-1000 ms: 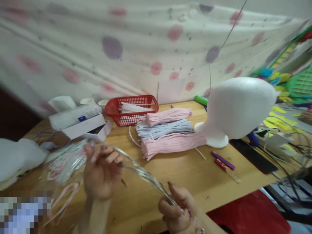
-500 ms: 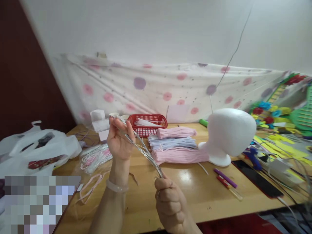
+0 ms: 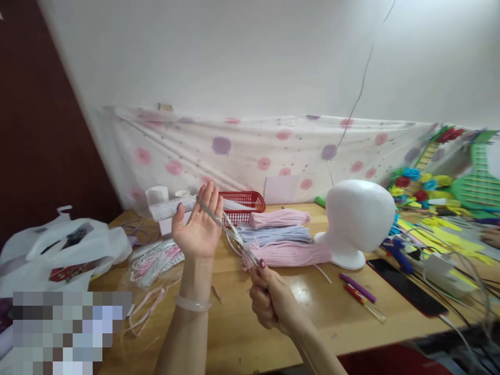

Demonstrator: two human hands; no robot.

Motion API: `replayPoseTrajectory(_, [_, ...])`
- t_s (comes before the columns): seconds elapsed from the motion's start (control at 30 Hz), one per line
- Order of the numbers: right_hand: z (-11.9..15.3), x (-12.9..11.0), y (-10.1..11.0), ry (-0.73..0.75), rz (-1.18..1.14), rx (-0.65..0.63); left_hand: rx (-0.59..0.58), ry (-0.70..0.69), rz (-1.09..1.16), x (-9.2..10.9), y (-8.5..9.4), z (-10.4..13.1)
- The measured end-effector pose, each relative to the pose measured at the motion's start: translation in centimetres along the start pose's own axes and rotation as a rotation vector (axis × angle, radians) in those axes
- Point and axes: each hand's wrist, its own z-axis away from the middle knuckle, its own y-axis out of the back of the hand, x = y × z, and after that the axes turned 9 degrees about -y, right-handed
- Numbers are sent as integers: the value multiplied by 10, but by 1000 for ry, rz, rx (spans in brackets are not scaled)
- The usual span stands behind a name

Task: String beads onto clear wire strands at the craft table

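Note:
My left hand (image 3: pixel 199 224) is raised palm up with its fingers stretched out. The upper end of a bundle of thin silvery wires (image 3: pixel 236 237) lies against those fingers. Lower and to the right, my right hand (image 3: pixel 267 297) is closed in a fist around the bundle's other end. Behind the hands lie bundles of pink strips (image 3: pixel 292 254) and pale blue strips (image 3: pixel 279 234) on the wooden table (image 3: pixel 234 333).
A red basket (image 3: pixel 258 200) stands at the back. To the right are a white foam head (image 3: pixel 357 219), a black phone (image 3: pixel 406 286) and a purple pen (image 3: pixel 357 287). Plastic bags (image 3: pixel 74 245) sit on the left. Part of another person's hand (image 3: pixel 491 237) shows far right.
My left hand's fingers have uncurled and straightened, with the palm now showing. My right thumb has shifted on the bundle. The view has moved slightly.

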Motion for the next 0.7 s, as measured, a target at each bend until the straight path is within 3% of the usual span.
replayPoseTrajectory(0.3, [11, -9, -5, 139, 458, 77, 53, -7, -162, -6, -13, -3])
replayPoseTrajectory(0.5, [17, -12, -9, 298, 1134, 406, 161, -30, -176, -22, -5, -9])
replayPoseTrajectory(0.6, [10, -5, -12, 214, 1402, 537, 209, -52, -151, -31, 10, -10])
replayPoseTrajectory(0.7, [-4, 6, -13, 61, 1567, 635, 334, -91, -147, -41, 27, -11])
